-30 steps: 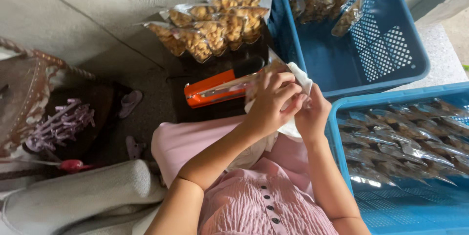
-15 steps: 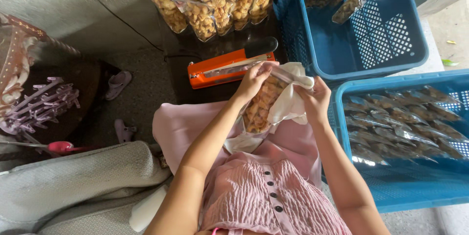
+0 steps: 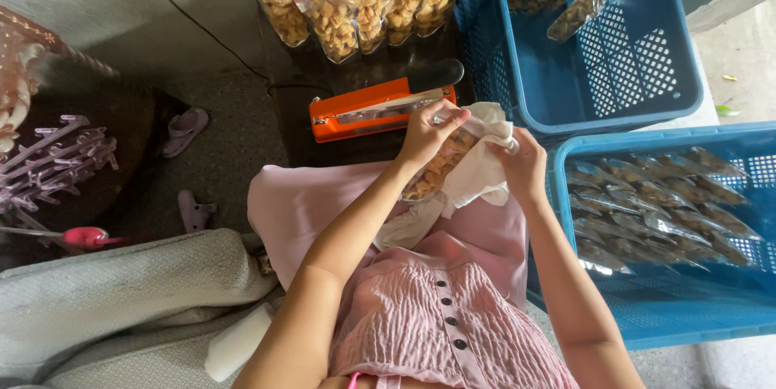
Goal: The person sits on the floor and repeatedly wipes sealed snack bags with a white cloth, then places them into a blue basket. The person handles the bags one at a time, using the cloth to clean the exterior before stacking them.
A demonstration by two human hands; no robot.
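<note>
The left hand (image 3: 427, 132) pinches the top of a clear snack bag (image 3: 432, 169), fingers closed on it, above the lap and just in front of the orange heat sealer (image 3: 373, 110). The right hand (image 3: 524, 164) grips a white cloth (image 3: 478, 172) against the bag. 2 blue crates (image 3: 647, 106) sit alongside, holding more bags.

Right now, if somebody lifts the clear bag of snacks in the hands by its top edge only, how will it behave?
The clear bag of snacks would probably sag, since its thin film already bends between the left hand and right hand. It looks light, being held by the fingers alone. The glossy film may be slippery, and the pieces inside could crumble if squeezed.
</note>
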